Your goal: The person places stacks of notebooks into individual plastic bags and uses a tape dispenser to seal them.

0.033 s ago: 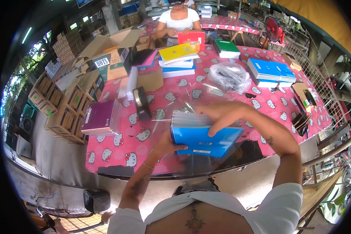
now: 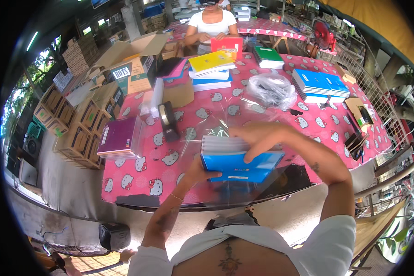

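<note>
Between my two hands stands a stack of blue spiral notebooks (image 2: 237, 166), tilted on edge near the front of the table. My left hand (image 2: 201, 172) grips the lower left corner, its thumb across the blue front cover. From above, my right hand (image 2: 262, 136) reaches over the page edges, with the thumb pressed on the cover and the other fingers partly hidden behind the stack. Clear plastic film (image 2: 204, 133) lies around and behind the notebooks; how far it wraps them is hard to see. Purple notebooks (image 2: 120, 137) are piled to the left, and a black tape dispenser (image 2: 169, 122) stands nearby.
A pink patterned cloth covers the table (image 2: 168, 158). Farther back are a bundle of clear plastic bags (image 2: 272, 89), yellow notebooks (image 2: 211, 63), green notebooks (image 2: 268, 57) and more blue ones (image 2: 319, 84). Cardboard boxes (image 2: 80, 131) crowd the left. Across the table, a person holds a red notebook (image 2: 227, 45).
The blue notebooks have shifted very slightly left and up, with my right hand moving along. My grip looks the same.
</note>
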